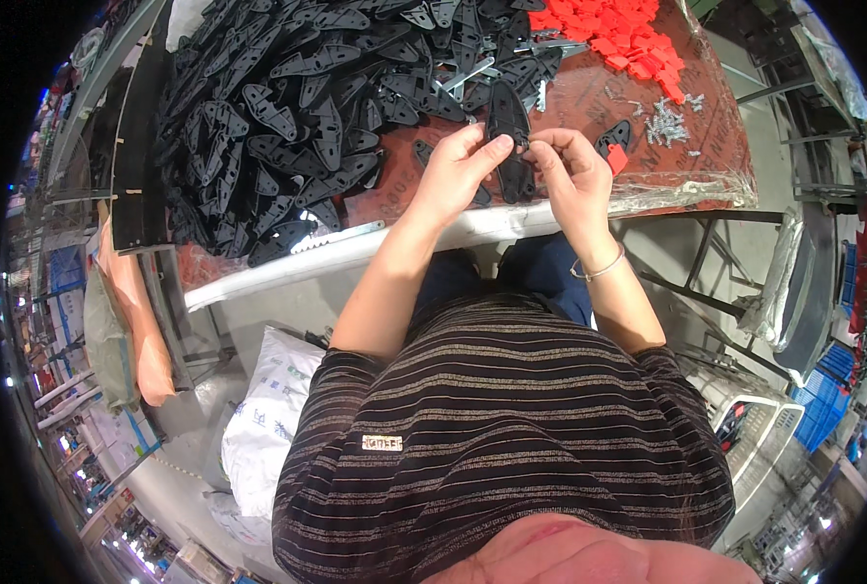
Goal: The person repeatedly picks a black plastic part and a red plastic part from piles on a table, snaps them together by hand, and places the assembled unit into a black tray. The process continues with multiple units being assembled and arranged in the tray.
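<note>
My left hand (460, 173) grips a long, pointed black plastic part (507, 109) near the table's front edge, thumb lying along its side. Close against the part's right side, my right hand (571, 173) has thumb and forefinger pinched together; whatever is between them is too small to make out. Another black piece (516, 180) shows just below the held part, partly overlapped by it. To the right of my right hand lie a single red plastic piece (617, 159) and a dark plastic part (612, 136).
A big heap of black plastic parts (287, 117) covers the table's left side. Red plastic pieces (628, 39) are piled at the far right, with small metal pins (665, 125) nearer. A white sack (270, 414) stands on the floor at left, a pale crate (759, 428) at right.
</note>
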The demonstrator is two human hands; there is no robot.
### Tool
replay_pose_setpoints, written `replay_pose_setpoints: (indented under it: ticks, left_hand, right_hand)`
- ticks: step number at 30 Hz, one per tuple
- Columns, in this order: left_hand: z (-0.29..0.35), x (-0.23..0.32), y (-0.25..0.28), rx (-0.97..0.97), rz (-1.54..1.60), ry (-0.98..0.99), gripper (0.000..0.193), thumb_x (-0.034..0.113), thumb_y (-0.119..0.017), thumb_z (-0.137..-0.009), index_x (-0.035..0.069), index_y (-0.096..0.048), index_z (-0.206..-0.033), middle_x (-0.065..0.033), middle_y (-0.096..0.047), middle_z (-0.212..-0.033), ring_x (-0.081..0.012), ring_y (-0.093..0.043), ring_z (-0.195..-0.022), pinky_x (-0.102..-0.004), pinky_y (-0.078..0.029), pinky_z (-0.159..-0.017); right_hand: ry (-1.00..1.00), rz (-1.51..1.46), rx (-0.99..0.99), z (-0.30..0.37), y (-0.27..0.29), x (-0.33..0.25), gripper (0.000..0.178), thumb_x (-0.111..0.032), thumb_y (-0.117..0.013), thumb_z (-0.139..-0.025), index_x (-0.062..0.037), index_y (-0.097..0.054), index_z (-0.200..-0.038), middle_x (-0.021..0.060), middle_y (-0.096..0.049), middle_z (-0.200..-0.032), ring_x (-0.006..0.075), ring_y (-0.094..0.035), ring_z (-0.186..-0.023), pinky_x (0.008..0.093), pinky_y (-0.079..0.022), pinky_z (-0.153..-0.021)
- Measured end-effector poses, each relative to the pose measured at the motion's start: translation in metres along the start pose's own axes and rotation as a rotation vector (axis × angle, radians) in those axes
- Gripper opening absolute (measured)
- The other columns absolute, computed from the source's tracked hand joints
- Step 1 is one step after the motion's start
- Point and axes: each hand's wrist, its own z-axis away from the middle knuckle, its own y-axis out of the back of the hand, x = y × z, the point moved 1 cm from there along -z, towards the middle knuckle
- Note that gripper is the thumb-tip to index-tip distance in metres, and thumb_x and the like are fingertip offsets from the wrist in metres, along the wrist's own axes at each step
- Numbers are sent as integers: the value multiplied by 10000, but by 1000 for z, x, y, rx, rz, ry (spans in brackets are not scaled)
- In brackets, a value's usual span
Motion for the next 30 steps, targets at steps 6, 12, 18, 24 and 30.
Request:
replay_pose_setpoints:
  ticks: [6, 12, 18, 24, 30]
  left_hand:
    - [-1, -10, -11, 94, -63, -116, 233, 215, -593, -910, -8, -601, -977, 22, -607, -828, -31, -502, -718, -202, -419, -618]
    - [-4, -3, -12, 71, -84, -16, 227, 202, -545, -940, 3, -592, -1038, 3, -608, -935, -56, -543, -842, -217, -451, -756]
    - [-13, -7, -1, 133, 223, -17, 221, 232, -490, -965, 34, -554, -1040, -41, -620, -963, -110, -599, -826, -245, -505, -712]
    - [-9, -10, 3, 162, 308, 40, 212, 231, -481, -966, 35, -517, -1039, -80, -618, -925, -140, -621, -787, -300, -544, -643]
    - [-7, -11, 3, 140, 319, 37, 199, 182, -522, -943, 33, -518, -1075, -86, -605, -946, -156, -623, -808, -289, -557, -615]
  right_hand:
    - [79, 183, 32, 0, 1, 5, 82, -64, -641, -845, 2, -608, -881, 61, -632, -744, 97, -602, -658, 236, -479, -599]
    - [-5, 57, -63, -13, 5, 13, 82, -73, -638, -849, -1, -618, -882, 37, -634, -773, 75, -580, -685, 223, -470, -630]
    - [10, 524, -36, -119, 64, 44, 276, -304, -650, -840, -70, -654, -987, 120, -673, -889, 221, -656, -802, 333, -512, -696]
    - [311, 1425, -31, -196, 123, 101, 306, -343, -673, -765, -72, -613, -893, 111, -621, -889, 307, -623, -843, 427, -516, -690]
    - [316, 1388, -82, -201, 127, 106, 230, -226, -600, -816, -69, -590, -984, 124, -632, -905, 298, -604, -907, 425, -507, -720]
